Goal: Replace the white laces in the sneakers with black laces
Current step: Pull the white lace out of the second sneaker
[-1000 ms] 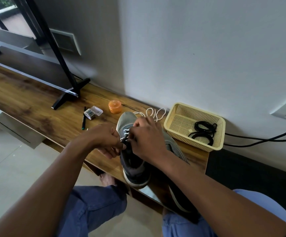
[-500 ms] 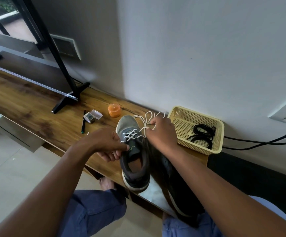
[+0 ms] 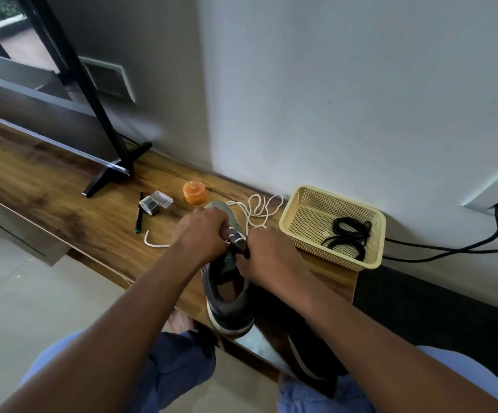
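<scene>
On the wooden shelf (image 3: 63,204), near its right end, a grey sneaker (image 3: 227,296) stands with its toe toward the wall, a white lace (image 3: 259,208) partly pulled out of it. Loose loops of that lace lie beyond the toe, and one end trails on the wood to the left. Both hands sit at the upper eyelets: the left hand (image 3: 201,234) has its fingers curled, pinching the lace at the tongue; the right hand (image 3: 267,254) is curled too, gripping the sneaker's eyelet edge. A second, darker sneaker (image 3: 307,353) lies just to the right under the right forearm. Further right, a yellow basket (image 3: 301,204) holds coiled black laces (image 3: 347,238). To the left lie an orange jar (image 3: 194,192), a small clear box (image 3: 155,202) and a pen (image 3: 139,214).
</scene>
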Motion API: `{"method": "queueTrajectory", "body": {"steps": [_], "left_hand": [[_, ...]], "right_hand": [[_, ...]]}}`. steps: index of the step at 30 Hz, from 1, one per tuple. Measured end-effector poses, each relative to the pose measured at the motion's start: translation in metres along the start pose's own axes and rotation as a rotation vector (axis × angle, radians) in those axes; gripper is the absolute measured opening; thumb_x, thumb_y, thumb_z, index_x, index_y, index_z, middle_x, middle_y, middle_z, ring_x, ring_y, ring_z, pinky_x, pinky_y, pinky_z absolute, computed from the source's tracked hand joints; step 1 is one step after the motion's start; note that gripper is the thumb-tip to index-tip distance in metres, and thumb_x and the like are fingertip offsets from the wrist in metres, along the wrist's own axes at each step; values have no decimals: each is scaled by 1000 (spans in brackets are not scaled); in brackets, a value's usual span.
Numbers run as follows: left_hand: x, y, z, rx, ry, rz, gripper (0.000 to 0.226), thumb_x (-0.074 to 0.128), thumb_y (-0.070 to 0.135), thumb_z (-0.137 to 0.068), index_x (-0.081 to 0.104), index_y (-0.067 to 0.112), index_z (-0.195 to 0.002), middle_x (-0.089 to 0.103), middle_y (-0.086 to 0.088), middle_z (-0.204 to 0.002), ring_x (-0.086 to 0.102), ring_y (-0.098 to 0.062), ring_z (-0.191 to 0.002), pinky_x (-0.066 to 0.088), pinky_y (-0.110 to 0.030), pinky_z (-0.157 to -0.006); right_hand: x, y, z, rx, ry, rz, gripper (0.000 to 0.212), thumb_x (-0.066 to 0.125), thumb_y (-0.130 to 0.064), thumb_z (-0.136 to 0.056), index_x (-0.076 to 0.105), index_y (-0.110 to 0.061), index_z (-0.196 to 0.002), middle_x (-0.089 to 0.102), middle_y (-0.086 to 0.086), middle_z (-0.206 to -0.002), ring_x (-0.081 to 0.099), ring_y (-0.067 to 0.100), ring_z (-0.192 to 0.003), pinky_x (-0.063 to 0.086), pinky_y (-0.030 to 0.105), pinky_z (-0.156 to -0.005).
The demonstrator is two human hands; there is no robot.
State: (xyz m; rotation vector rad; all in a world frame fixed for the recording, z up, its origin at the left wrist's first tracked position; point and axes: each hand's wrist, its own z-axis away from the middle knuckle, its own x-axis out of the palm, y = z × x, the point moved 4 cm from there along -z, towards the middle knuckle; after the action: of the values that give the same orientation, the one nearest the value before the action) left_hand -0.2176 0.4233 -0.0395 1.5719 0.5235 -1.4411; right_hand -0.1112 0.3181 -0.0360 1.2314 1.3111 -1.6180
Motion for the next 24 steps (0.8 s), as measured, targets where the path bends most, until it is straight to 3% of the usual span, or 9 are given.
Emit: {"method": "queueTrajectory", "body": {"steps": [3, 8, 10, 12, 14, 16, 19, 21, 24], "left_hand": [[-4, -3, -1, 41, 36, 10, 9, 78, 24, -76, 71, 30, -75, 71, 11, -82, 69, -17, -81, 55, -30, -71], [-25, -27, -1, -88, 157, 154, 10, 79, 21, -78, 70, 22, -72, 71, 8, -73, 68, -16, -76, 42, -25, -64], [-29, -41, 1, -205, 155, 143, 11, 70, 21, -80, 67, 18, -70, 72, 3, -66, 72, -21, -70, 49, -28, -65], [-28, -42, 4, -237, 49, 87, 8, 64, 23, -83, 66, 17, -77, 72, 1, -67, 73, -23, -68, 56, -33, -74], [-28, -34, 5, -171, -10, 48, 7, 66, 22, -82, 65, 25, -88, 69, 9, -84, 68, -21, -84, 50, -33, -75], [-30, -22, 4, -33, -26, 132, 27, 70, 14, -78, 68, 34, -97, 67, 19, -96, 63, -11, -89, 46, -28, -72], [-25, -6, 6, 134, -113, 182, 30, 75, 12, -77, 75, 36, -96, 70, 24, -93, 64, 5, -89, 55, -24, -79], [-16, -3, 5, 139, -148, 110, 23, 82, 20, -78, 75, 37, -92, 72, 23, -95, 68, 1, -92, 59, -31, -86], [-16, -8, 1, 81, -70, 67, 17, 86, 33, -77, 72, 43, -75, 72, 23, -90, 70, -6, -90, 60, -34, -81]], "right_hand": [[0, 7, -1, 46, -5, -63, 32, 67, -30, -88, 44, -16, -71, 47, 5, -69, 64, 36, -80, 36, 34, -61], [5, 20, -7, 127, -46, -120, 17, 66, -29, -79, 61, -12, -77, 61, 7, -74, 68, 33, -75, 49, 30, -61], [6, 21, -7, 139, -79, -168, 20, 65, -28, -76, 57, -12, -68, 64, 8, -66, 69, 30, -64, 59, 32, -63], [7, 20, -7, 134, -77, -148, 23, 65, -28, -77, 54, -12, -65, 60, 6, -62, 67, 28, -61, 58, 32, -60], [6, 17, -7, 129, -46, -92, 30, 67, -28, -80, 45, -15, -64, 50, 3, -65, 59, 29, -65, 47, 31, -56], [5, 15, -6, 121, -26, -85, 34, 67, -28, -82, 42, -15, -63, 46, 3, -65, 54, 30, -65, 43, 32, -55], [5, 15, -5, 114, -18, -82, 30, 66, -29, -82, 47, -14, -65, 50, 5, -67, 57, 32, -67, 42, 32, -56], [5, 15, -6, 101, -11, -75, 29, 67, -30, -82, 48, -14, -67, 52, 6, -70, 61, 33, -71, 41, 33, -57], [3, 14, -6, 91, 1, -78, 26, 68, -30, -82, 51, -14, -72, 53, 8, -74, 62, 35, -74, 41, 33, -58]]}}
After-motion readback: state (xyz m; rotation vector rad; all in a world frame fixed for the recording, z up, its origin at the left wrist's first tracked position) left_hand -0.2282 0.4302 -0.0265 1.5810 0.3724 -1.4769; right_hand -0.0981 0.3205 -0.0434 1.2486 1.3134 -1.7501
